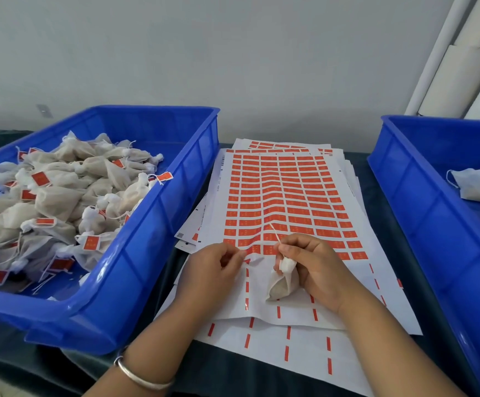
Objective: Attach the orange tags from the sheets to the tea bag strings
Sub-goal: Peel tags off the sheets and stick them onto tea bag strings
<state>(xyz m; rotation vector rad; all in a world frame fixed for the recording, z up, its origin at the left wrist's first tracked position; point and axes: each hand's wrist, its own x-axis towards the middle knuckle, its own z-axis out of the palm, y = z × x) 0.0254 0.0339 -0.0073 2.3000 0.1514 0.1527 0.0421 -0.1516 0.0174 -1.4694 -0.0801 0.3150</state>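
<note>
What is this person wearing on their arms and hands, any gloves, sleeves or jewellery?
No gloves: both the left hand and the right hand are bare, and no sleeves show on either forearm in this view. The only thing worn is a plain, smooth silver-coloured bangle around the left wrist. No rings or watch are visible.

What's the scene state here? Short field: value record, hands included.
left hand: pinching at the lifted edge of the top tag sheet
right hand: holding a tea bag, its string pinched and sticking up
tag sheets: stacked on the dark table, top one's near rows already peeled
left bin: blue, piled with tagged tea bags
right bin: blue, one untagged bag visible
wrist: silver bangle on the left arm
</note>
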